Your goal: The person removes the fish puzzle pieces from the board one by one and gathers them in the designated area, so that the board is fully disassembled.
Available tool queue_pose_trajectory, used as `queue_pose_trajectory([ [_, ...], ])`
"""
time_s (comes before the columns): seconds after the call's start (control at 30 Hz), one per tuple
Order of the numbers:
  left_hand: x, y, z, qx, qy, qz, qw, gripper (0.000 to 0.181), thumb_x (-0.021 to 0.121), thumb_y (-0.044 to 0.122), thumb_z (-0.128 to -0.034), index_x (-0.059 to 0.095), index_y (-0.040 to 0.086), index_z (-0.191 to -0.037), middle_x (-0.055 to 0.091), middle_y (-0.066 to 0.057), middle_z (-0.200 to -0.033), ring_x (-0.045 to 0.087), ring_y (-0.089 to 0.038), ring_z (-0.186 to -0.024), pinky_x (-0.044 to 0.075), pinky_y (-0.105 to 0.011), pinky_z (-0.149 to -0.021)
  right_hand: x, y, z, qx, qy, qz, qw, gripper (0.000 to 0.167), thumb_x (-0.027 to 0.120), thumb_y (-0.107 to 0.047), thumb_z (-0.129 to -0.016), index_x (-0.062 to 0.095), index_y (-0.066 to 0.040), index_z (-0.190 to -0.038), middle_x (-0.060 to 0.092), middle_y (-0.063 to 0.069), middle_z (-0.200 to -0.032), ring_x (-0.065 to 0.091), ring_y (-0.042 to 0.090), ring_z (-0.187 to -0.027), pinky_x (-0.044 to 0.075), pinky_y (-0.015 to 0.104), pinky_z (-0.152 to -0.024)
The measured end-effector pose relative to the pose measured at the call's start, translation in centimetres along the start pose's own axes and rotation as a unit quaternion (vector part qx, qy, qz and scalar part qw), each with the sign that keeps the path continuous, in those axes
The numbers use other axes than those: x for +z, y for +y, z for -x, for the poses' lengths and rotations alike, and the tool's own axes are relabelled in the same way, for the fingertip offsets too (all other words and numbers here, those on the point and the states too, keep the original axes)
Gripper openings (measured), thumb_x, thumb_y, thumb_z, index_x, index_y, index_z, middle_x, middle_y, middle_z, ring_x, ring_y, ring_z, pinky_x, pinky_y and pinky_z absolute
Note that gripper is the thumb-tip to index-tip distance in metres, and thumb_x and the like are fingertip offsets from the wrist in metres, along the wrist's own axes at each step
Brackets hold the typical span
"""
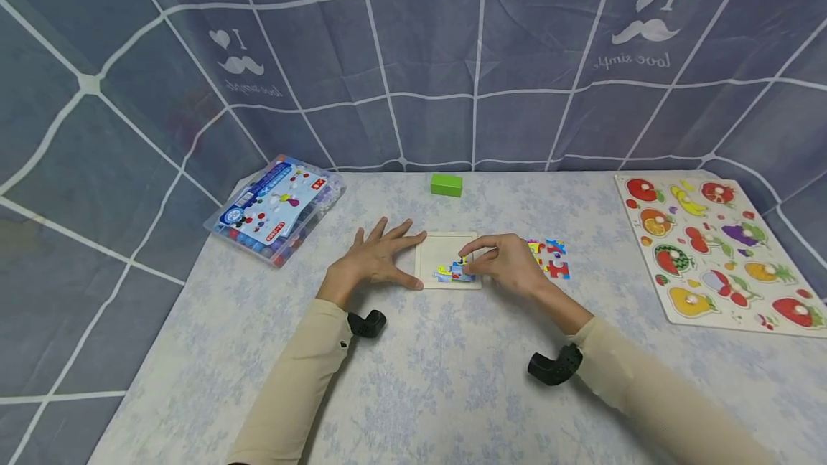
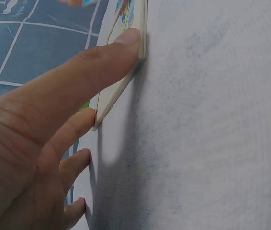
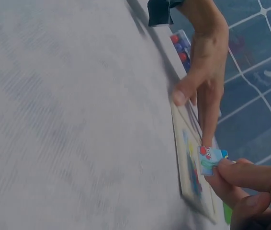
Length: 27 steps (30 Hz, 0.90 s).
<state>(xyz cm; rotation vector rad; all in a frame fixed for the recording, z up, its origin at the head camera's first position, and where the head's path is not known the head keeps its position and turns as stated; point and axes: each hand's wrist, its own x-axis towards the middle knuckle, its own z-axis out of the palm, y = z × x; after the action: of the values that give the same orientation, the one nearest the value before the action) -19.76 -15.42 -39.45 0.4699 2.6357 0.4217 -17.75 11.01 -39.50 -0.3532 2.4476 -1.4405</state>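
Observation:
A small light wooden puzzle tray lies on the table, with several joined jigsaw pieces along its lower right part. My left hand has its fingers spread, the thumb and forefinger touching the tray's left corners. In the left wrist view the thumb rests on the tray's rim. Above the tray, my right hand pinches a blue puzzle piece with a red crab picture between thumb and fingertips. More loose puzzle pieces lie just right of the tray, partly hidden by the right hand.
A green block stands behind the tray. At the back left is a clear plastic box of coloured parts. A fruit picture board lies at the right. Behind the table hangs a blue-grey checked curtain.

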Motion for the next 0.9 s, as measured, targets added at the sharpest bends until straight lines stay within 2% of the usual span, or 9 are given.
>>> queue_pose_trajectory([
  [0.1,0.0,0.0,-0.1,0.003,0.001,0.002,1.0000,0.101,0.077,0.063,-0.0733,0.024,0.037,-0.156,0.004,0.006,-0.165,-0.011,-0.033,-0.149,-0.009,-0.064,-0.114,-1.2,0.8,0.9,0.034,0.005,-0.006,0.9994,0.026,0.081,-0.013,-0.081,0.075,-0.009,-0.106,0.075,0.006,-0.078,0.045,0.011,-0.050,0.030,0.022,-0.043],
  [0.27,0.0,0.1,-0.1,0.002,-0.001,0.000,1.0000,0.101,0.077,0.062,-0.0739,0.024,0.037,-0.156,0.003,0.006,-0.165,-0.012,-0.033,-0.149,-0.009,-0.064,-0.114,-2.9,2.1,2.5,0.057,0.018,0.015,0.9981,0.026,0.082,-0.016,-0.080,0.076,-0.011,-0.104,0.075,0.006,-0.081,0.054,0.013,-0.057,0.032,0.022,-0.044],
  [0.47,0.0,0.0,0.0,0.001,0.000,-0.002,1.0000,0.101,0.077,0.062,-0.0738,0.024,0.037,-0.156,0.004,0.006,-0.165,-0.011,-0.034,-0.149,-0.009,-0.064,-0.114,-4.2,3.3,3.8,0.062,0.030,0.065,0.9956,0.027,0.083,-0.018,-0.078,0.076,-0.011,-0.104,0.074,0.003,-0.079,0.054,0.013,-0.057,0.038,0.024,-0.047],
  [0.73,-0.1,0.0,0.2,0.004,-0.001,0.002,1.0000,0.101,0.077,0.062,-0.0738,0.024,0.036,-0.156,0.003,0.005,-0.165,-0.011,-0.034,-0.149,-0.010,-0.064,-0.113,-4.5,3.4,4.1,0.070,0.018,0.056,0.9958,0.025,0.083,-0.017,-0.078,0.077,-0.010,-0.102,0.074,0.004,-0.078,0.048,0.010,-0.052,0.034,0.022,-0.044],
  [0.9,0.0,0.1,0.2,0.007,0.001,0.006,1.0000,0.101,0.077,0.061,-0.0737,0.025,0.036,-0.156,0.004,0.006,-0.165,-0.011,-0.033,-0.149,-0.010,-0.064,-0.113,-4.6,3.4,4.2,0.057,0.006,0.057,0.9967,0.024,0.082,-0.017,-0.079,0.077,-0.010,-0.101,0.074,0.003,-0.076,0.041,0.009,-0.050,0.030,0.022,-0.045],
])
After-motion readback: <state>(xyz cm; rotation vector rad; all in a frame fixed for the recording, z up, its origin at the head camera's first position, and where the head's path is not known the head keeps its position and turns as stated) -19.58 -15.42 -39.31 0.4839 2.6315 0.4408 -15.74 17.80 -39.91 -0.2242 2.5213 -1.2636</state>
